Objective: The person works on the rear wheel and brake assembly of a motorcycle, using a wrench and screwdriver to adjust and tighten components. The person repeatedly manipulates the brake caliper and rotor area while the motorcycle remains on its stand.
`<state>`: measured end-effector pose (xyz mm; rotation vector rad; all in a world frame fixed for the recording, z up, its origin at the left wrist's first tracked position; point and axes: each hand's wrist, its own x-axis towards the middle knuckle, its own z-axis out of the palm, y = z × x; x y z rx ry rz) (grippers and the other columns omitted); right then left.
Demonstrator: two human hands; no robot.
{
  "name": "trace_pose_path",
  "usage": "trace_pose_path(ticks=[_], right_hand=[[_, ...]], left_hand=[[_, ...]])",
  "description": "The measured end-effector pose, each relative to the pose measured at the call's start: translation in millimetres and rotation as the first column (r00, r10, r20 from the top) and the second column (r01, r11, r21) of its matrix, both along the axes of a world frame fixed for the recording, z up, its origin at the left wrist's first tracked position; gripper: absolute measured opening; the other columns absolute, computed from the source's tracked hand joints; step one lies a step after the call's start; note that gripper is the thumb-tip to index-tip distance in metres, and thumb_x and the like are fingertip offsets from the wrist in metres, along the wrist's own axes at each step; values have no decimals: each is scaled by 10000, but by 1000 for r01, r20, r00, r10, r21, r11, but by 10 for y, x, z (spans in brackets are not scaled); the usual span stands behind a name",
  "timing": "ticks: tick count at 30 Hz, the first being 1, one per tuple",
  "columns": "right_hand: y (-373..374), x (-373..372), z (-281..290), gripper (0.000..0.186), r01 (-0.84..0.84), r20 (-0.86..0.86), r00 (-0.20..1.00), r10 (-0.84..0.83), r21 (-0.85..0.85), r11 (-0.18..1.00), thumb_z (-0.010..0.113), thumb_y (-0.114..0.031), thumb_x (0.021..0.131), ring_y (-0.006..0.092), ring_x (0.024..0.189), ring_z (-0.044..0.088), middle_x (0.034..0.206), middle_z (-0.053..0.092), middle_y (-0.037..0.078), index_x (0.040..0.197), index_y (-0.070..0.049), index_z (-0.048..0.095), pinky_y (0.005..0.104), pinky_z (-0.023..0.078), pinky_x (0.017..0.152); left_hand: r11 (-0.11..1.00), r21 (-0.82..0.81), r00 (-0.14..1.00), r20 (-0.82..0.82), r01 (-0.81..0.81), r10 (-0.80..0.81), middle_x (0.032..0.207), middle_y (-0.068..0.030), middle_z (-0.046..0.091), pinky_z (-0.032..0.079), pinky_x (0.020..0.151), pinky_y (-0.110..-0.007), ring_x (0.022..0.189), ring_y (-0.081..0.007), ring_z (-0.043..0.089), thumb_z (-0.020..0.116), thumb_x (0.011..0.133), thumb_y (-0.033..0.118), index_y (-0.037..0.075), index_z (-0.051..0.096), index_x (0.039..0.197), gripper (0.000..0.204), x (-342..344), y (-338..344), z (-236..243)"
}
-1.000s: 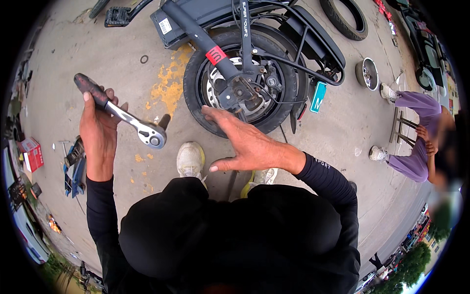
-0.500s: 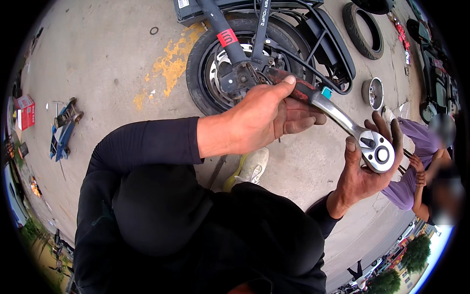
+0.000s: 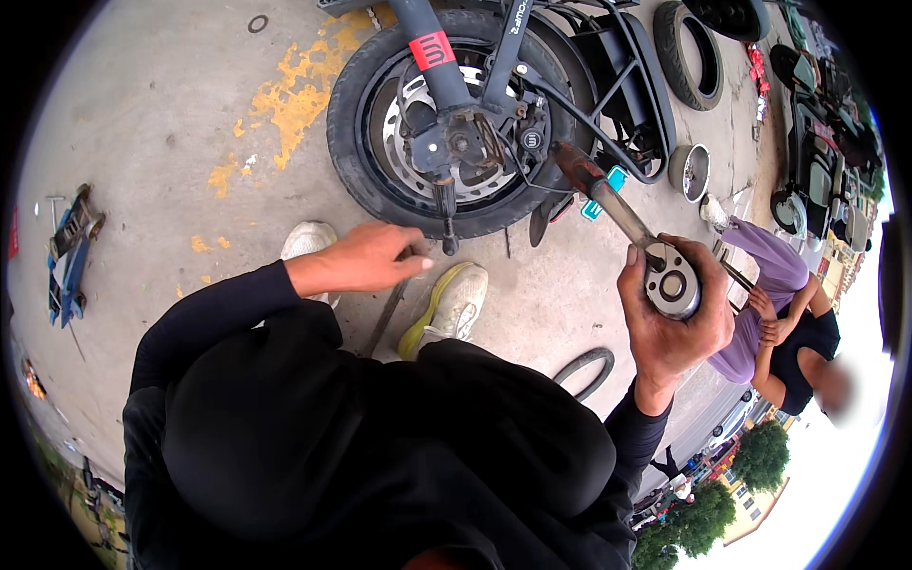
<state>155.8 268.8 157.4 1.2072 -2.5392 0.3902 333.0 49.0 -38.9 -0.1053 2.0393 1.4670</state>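
My right hand [image 3: 679, 328] is closed around the head of a ratchet wrench [image 3: 629, 217]. The round metal head faces up between thumb and fingers, and the worn red-and-black handle points away toward the wheel. My left hand [image 3: 366, 256] is off the wrench, nearer to me than the wheel, its fingers loosely bent with nothing visible in them. Ahead lies a wheel [image 3: 344, 123] with a black tyre and a slotted brake disc [image 3: 392, 128]. A dark frame arm with a red band [image 3: 431, 50] crosses it to the hub [image 3: 459, 142].
A loose tyre [image 3: 665, 47] and a metal bowl [image 3: 676, 171] of small parts are at the far right. A person in purple trousers [image 3: 774, 261] crouches at right. A blue jack [image 3: 66, 271] stands at left. A black rubber ring [image 3: 606, 366] lies near my right forearm.
My left hand has come off the wrench handle and moved left and down. My right hand has drawn the wrench left. The view has shifted, uncovering the wheel hub.
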Motion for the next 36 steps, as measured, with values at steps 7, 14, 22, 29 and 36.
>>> trace_pose_path(ticks=[7, 14, 22, 29, 36], right_hand=[[-179, 182, 393, 440, -201, -114, 976, 184, -154, 967, 839, -128, 783, 255, 643, 696, 768, 678, 144, 1083, 62, 581, 297, 550, 600], [-272, 36, 65, 366, -8, -7, 1000, 8, -2, 1000, 897, -138, 686, 196, 617, 678, 769, 707, 41, 965, -60, 674, 287, 515, 605], [-343, 38, 46, 372, 3, -14, 1000, -5, -121, 993, 888, -95, 698, 209, 659, 702, 759, 690, 76, 972, -15, 648, 287, 541, 634], [-276, 71, 97, 352, 157, 165, 978, -128, -174, 972, 891, -96, 723, 153, 709, 721, 775, 708, 61, 963, -20, 646, 266, 559, 687], [-209, -5, -62, 382, 88, 110, 991, -78, -92, 992, 899, -125, 679, 198, 658, 702, 790, 701, 71, 961, -47, 654, 288, 537, 644]], left_hand=[[614, -154, 629, -302, -774, 717, 906, -128, 633, 503, 743, -386, 784, -229, 595, 716, 949, 306, -15, 584, 1099, 378, 235, -458, -462], [491, -143, 510, -315, -859, 800, 1010, -119, 576, 497, 829, -352, 881, -204, 549, 783, 886, 215, -37, 535, 1167, 452, 136, -536, -889], [438, -102, 448, -282, -893, 848, 982, -90, 557, 496, 803, -330, 851, -175, 540, 803, 849, 139, -19, 525, 1153, 441, 105, -569, -928], [433, -119, 448, -294, -893, 844, 956, -73, 546, 490, 790, -316, 828, -159, 524, 809, 839, 132, -19, 521, 1141, 444, 111, -647, -914], [472, -99, 478, -310, -876, 822, 968, -69, 543, 488, 775, -311, 827, -154, 517, 809, 841, 136, -19, 515, 1140, 447, 143, -603, -956]])
